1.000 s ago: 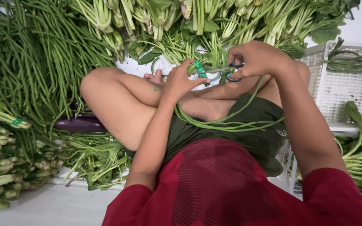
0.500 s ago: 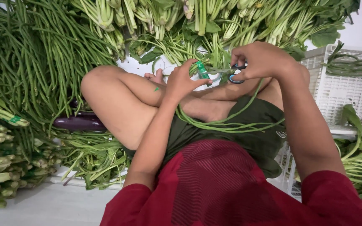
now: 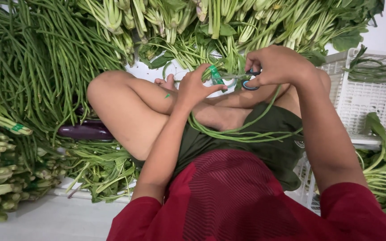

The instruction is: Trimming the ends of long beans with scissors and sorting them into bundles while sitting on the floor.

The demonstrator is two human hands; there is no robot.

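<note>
While the left hand (image 3: 193,89) pinches the green tape (image 3: 215,75) upright, the scissors (image 3: 245,80), gripped in the right hand's (image 3: 275,66) curled fingers, lie just right, blades pointing left at it.

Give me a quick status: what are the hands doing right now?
Left hand pinching green tape on long beans. Right hand gripping scissors at the tape. Nothing between the hands.

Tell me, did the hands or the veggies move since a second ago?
Hardly anything moved. The left hand still pinches the green tape, the right hand still grips the scissors, and the long beans still lie looped over the lap. The eggplant stayed put.
</note>
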